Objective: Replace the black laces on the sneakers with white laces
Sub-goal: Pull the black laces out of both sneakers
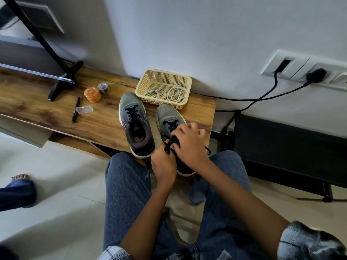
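Two grey sneakers with black laces stand on a wooden shelf [56,113]. The left sneaker [135,124] is fully laced and untouched. The right sneaker [169,117] is half covered by my hands. My right hand [189,145] rests over its tongue and pinches the black lace [170,145]. My left hand [163,164] grips the same lace just below, at the shoe's heel end. Two coiled white laces [175,94] lie in a cream plastic basket [144,81] behind the sneakers.
On the shelf to the left lie a black pen [75,109], a clear small case [84,109], an orange container [92,94] and a tape roll [103,88]. A black stand foot [62,81] sits at the far left. Power cables [262,98] run along the wall. Another person's foot [19,177] is on the floor at left.
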A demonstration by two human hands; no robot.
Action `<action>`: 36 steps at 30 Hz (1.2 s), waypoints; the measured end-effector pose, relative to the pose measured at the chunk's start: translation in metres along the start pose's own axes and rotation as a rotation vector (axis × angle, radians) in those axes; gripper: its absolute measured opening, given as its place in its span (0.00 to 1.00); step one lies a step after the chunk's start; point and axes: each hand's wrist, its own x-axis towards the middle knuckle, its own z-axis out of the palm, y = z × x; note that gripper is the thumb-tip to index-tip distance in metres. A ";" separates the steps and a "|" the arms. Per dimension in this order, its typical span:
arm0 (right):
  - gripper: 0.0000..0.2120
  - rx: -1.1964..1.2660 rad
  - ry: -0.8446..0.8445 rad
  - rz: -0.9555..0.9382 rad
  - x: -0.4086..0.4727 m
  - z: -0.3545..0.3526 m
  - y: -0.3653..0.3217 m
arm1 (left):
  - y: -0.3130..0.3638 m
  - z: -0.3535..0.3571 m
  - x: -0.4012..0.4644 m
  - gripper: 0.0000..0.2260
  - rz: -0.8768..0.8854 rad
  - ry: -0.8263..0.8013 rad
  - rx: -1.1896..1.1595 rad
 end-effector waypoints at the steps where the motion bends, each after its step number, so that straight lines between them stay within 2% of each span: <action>1: 0.11 -0.086 -0.033 -0.055 0.002 0.002 -0.001 | 0.001 0.000 -0.001 0.11 -0.003 -0.002 0.001; 4: 0.07 -0.193 -0.023 -0.090 0.006 0.006 -0.004 | 0.002 -0.001 -0.002 0.11 0.002 -0.005 -0.008; 7: 0.09 -0.197 0.018 -0.043 0.007 0.004 -0.004 | 0.003 -0.002 -0.001 0.12 -0.008 -0.008 -0.022; 11: 0.09 -0.104 0.138 -0.069 0.003 0.004 -0.002 | 0.004 -0.002 -0.002 0.12 -0.018 0.001 -0.023; 13: 0.06 0.001 0.137 -0.026 0.001 0.004 0.001 | 0.005 -0.001 -0.001 0.11 -0.030 0.011 0.004; 16: 0.06 0.211 0.030 0.145 -0.001 0.005 0.007 | 0.004 0.000 0.001 0.11 -0.029 0.030 0.051; 20: 0.05 0.648 0.186 0.417 -0.007 -0.005 0.015 | 0.002 -0.001 0.002 0.12 0.012 0.039 0.038; 24: 0.08 1.109 0.297 0.897 -0.005 -0.010 0.023 | 0.003 0.001 0.001 0.09 -0.009 0.034 0.044; 26: 0.08 1.243 0.322 1.023 -0.004 -0.011 0.024 | 0.003 0.002 0.001 0.09 -0.010 0.031 0.044; 28: 0.07 1.024 0.247 0.928 -0.005 -0.013 0.022 | 0.002 0.001 0.001 0.09 -0.013 0.041 0.031; 30: 0.03 0.727 0.196 0.695 -0.007 -0.016 0.017 | 0.000 -0.001 0.002 0.09 -0.015 0.048 0.024; 33: 0.12 0.430 0.191 0.370 -0.007 -0.020 0.008 | 0.001 0.000 0.002 0.09 -0.007 0.040 0.039; 36: 0.07 0.142 0.122 0.100 -0.002 -0.015 0.000 | 0.001 0.003 0.001 0.09 0.009 0.028 0.021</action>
